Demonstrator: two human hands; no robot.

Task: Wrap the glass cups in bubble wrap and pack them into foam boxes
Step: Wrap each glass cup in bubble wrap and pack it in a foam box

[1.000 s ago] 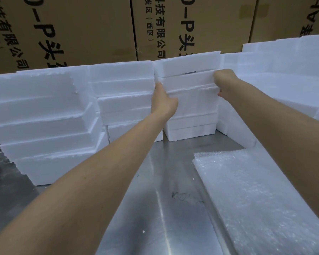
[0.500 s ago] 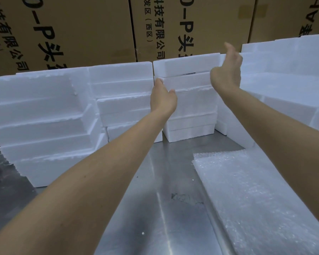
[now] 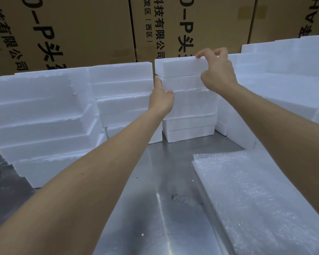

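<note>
Several white foam boxes stand in stacks along the back of a steel table (image 3: 155, 208). My right hand (image 3: 216, 72) grips the right end of the top foam box (image 3: 179, 66) of the middle stack, fingers curled over its upper edge. My left hand (image 3: 161, 95) holds the left corner of the foam box (image 3: 184, 82) just below it, thumb on its front face. A pile of bubble wrap sheets (image 3: 256, 199) lies on the table at the right. No glass cup is in view.
More foam box stacks stand at the left (image 3: 41, 115), at the middle left (image 3: 122, 100) and along the right side (image 3: 284, 85). Brown cardboard cartons (image 3: 81, 30) with printed letters form a wall behind them.
My right hand rose from the side of the second box and came down on the top box, which it now grips. My left hand stayed at the stack's left corner.
</note>
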